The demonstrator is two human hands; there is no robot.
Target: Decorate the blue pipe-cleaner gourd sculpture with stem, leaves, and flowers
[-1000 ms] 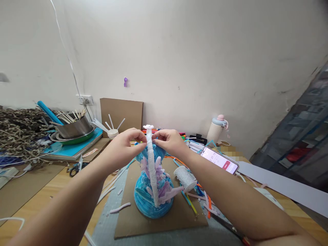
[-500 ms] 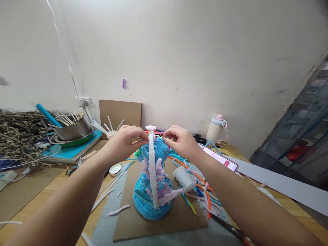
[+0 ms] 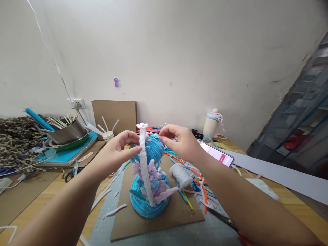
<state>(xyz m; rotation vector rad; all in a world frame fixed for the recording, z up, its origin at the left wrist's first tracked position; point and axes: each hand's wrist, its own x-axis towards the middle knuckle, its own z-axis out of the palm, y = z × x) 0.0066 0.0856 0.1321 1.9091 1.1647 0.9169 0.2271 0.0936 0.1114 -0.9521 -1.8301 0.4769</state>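
Observation:
A fuzzy pipe-cleaner sculpture (image 3: 150, 213) stands upright on cardboard, with a round blue base, lilac petal shapes and a blue rounded top (image 3: 155, 150). A white wrapped stem (image 3: 145, 171), leaning slightly, rises up its front to a small flower-shaped tip. My left hand (image 3: 120, 147) has its thumb and fingertips at the left of the top, by the stem; part of its grip is hidden behind the stem. From the right, my right hand (image 3: 180, 140) pinches at the upper edge of the blue top, thumb and forefinger bent together.
Beneath lies a cardboard sheet (image 3: 179, 215) on a grey mat. A clear spool (image 3: 180, 175) and loose pipe cleaners lie to the right, with a phone (image 3: 216, 153) and a bottle (image 3: 212, 124) beyond. Metal bowls (image 3: 68, 132) with sticks stand left. Scissors (image 3: 70, 175) lie near my left forearm.
The view has turned slightly right, so everything sits further left. My left thumb has come down and apart from the forefinger, beside the white stem. My right hand stays at the top.

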